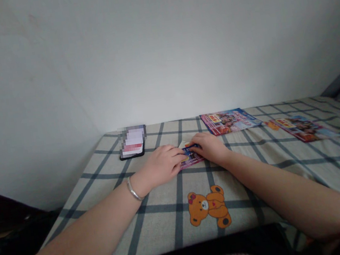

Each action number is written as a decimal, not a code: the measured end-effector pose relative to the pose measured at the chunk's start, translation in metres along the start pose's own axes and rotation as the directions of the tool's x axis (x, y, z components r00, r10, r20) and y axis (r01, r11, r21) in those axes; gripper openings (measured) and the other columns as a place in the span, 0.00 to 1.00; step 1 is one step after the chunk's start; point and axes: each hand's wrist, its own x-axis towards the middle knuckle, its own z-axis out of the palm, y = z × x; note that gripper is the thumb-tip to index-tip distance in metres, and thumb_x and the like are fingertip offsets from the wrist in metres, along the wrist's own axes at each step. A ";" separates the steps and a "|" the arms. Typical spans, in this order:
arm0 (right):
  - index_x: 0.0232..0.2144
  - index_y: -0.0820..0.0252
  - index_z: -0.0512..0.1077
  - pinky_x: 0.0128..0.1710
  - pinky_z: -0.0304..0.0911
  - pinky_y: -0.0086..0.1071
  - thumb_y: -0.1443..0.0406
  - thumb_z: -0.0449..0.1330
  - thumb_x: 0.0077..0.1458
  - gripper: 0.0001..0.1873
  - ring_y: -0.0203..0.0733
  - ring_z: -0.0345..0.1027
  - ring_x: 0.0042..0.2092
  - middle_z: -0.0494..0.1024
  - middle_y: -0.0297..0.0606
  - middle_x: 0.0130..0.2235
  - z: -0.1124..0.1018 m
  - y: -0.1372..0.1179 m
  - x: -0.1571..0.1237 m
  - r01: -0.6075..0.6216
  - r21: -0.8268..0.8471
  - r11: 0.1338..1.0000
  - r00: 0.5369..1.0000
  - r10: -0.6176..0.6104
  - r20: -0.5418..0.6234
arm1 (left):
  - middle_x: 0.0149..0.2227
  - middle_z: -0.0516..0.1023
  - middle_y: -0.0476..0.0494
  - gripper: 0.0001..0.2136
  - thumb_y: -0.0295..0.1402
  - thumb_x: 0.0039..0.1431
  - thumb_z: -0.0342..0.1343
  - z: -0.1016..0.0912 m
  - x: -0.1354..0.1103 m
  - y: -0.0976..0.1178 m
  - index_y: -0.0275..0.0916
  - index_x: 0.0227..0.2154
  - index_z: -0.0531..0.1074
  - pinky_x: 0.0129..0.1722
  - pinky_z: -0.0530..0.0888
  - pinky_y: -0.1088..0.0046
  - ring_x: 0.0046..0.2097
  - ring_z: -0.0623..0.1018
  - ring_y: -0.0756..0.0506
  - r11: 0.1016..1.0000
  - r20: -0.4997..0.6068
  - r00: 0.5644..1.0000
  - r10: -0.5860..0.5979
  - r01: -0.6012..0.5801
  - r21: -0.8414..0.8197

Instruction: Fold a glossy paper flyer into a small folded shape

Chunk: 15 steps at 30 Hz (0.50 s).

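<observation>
The left hand and right hand pinch a paper between curled fingers; a phone lies near the far left corner of the cloth, a flyer at the far edge.

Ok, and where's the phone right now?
In the head view, the phone lies on the checked cloth near its far left corner, close to the wall, beyond and left of the left hand.
</observation>
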 end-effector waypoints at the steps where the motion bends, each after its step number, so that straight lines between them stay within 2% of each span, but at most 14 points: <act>1: 0.38 0.60 0.77 0.47 0.64 0.36 0.66 0.62 0.58 0.06 0.43 0.71 0.43 0.79 0.40 0.40 0.001 0.001 0.000 0.000 0.029 1.000 1.000 0.000 -0.009 | 0.48 0.77 0.45 0.12 0.29 0.63 0.51 -0.001 0.000 0.000 0.40 0.47 0.74 0.50 0.69 0.62 0.48 0.72 0.43 1.000 0.002 1.000 0.012 -0.012 0.008; 4: 0.40 0.59 0.76 0.49 0.64 0.34 0.70 0.61 0.57 0.08 0.41 0.71 0.45 0.78 0.40 0.42 0.003 0.005 -0.001 0.005 0.112 0.994 0.997 0.003 -0.075 | 0.48 0.77 0.44 0.12 0.29 0.62 0.51 -0.005 0.001 0.001 0.39 0.45 0.74 0.50 0.69 0.60 0.48 0.73 0.42 0.997 0.015 0.999 0.035 -0.036 0.073; 7: 0.41 0.59 0.76 0.52 0.62 0.37 0.72 0.61 0.55 0.11 0.43 0.68 0.50 0.75 0.43 0.48 0.003 0.006 -0.003 0.064 0.073 0.995 0.990 -0.054 -0.133 | 0.47 0.77 0.42 0.10 0.29 0.61 0.51 -0.007 0.001 0.003 0.37 0.43 0.75 0.49 0.69 0.59 0.47 0.73 0.41 0.992 0.030 0.999 -0.016 0.012 0.128; 9: 0.40 0.57 0.78 0.54 0.61 0.40 0.71 0.62 0.54 0.10 0.45 0.66 0.52 0.75 0.43 0.50 0.001 0.004 -0.004 0.142 0.000 0.990 0.983 -0.141 -0.118 | 0.47 0.77 0.42 0.10 0.29 0.61 0.51 -0.008 0.001 0.003 0.37 0.43 0.74 0.49 0.70 0.60 0.47 0.73 0.41 0.991 0.044 0.997 -0.056 0.051 0.120; 12: 0.39 0.55 0.79 0.53 0.60 0.39 0.71 0.59 0.57 0.11 0.45 0.66 0.49 0.77 0.39 0.47 -0.001 0.000 -0.004 0.245 -0.068 0.967 0.966 -0.249 -0.063 | 0.45 0.76 0.42 0.10 0.29 0.61 0.51 -0.008 0.001 0.004 0.38 0.44 0.73 0.48 0.71 0.61 0.46 0.73 0.42 0.992 0.067 0.994 -0.087 0.080 0.101; 15: 0.41 0.54 0.79 0.49 0.60 0.37 0.70 0.57 0.59 0.13 0.44 0.66 0.46 0.78 0.38 0.44 -0.003 -0.006 -0.005 0.270 -0.119 0.956 0.962 -0.272 0.001 | 0.43 0.76 0.42 0.09 0.29 0.62 0.50 -0.008 0.002 0.004 0.37 0.42 0.73 0.48 0.71 0.62 0.46 0.73 0.42 0.991 0.078 0.992 -0.098 0.090 0.094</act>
